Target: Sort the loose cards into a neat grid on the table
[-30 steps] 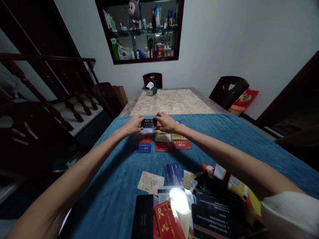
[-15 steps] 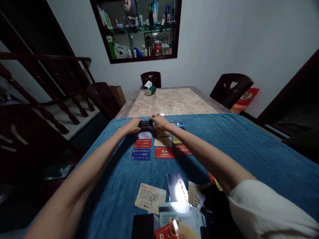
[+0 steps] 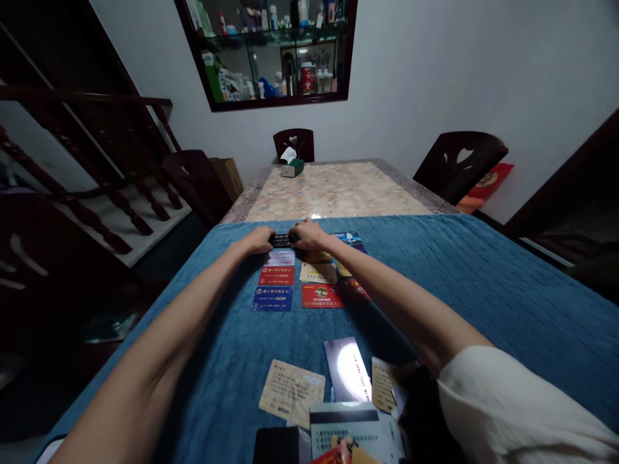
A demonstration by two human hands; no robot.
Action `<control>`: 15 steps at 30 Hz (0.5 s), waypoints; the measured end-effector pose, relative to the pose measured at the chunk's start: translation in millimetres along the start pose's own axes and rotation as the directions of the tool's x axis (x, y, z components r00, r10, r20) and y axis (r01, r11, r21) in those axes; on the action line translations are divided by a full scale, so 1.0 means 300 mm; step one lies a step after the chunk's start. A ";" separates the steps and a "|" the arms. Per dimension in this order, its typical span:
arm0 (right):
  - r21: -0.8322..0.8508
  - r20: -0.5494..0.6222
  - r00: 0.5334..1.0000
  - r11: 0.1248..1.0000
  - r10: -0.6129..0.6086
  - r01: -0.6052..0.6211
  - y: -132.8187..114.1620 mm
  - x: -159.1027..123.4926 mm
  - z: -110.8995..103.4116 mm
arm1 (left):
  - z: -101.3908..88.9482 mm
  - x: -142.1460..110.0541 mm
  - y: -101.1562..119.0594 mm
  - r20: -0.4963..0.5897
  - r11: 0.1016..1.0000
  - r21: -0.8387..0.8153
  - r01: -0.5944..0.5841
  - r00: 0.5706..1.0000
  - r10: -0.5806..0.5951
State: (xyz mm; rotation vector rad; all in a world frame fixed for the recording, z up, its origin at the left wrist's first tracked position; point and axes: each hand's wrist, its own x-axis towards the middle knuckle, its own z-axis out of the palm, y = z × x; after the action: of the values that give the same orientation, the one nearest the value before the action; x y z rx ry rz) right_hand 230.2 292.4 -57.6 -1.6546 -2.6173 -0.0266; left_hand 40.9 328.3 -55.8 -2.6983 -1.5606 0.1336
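Black card (image 3: 281, 240) just beyond pale card (image 3: 281, 259), long axis left to right, on or slightly above blue cloth (image 3: 459, 270) (contact unclear). Left hand (image 3: 256, 241), fingers closed on left end; right hand (image 3: 310, 235), fingers gripping right end. Hands about equally near.

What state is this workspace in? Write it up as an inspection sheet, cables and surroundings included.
Surface: blue cloth over the near part of the table; patterned top beyond it.
Work things: black card between both hands; laid-out cards nearby, some hidden by the right arm.
Clutter: loose cards overlapping untidily at the near edge of view.
Hands: left hand and right hand grip opposite ends of the black card.
Cables: nothing seen.
Surroundings: tissue box on the far end, chairs around, filled wall shelves behind.
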 end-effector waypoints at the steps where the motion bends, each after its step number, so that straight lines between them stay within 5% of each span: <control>1: -0.003 0.005 1.000 1.000 -0.003 0.003 0.000 -0.001 0.001 | 0.000 0.001 -0.001 0.006 1.000 -0.001 -0.004 1.000 0.004; 15: -0.065 0.005 0.998 0.996 -0.068 0.068 0.008 0.001 0.015 | 0.010 -0.015 -0.007 -0.022 0.999 -0.010 -0.040 0.999 0.040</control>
State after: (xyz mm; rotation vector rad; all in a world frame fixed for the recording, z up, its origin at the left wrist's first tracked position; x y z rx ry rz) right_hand 232.1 293.8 -62.0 -1.5845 -2.7016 -0.1135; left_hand 36.5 325.5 -58.3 -2.7305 -1.5068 0.0971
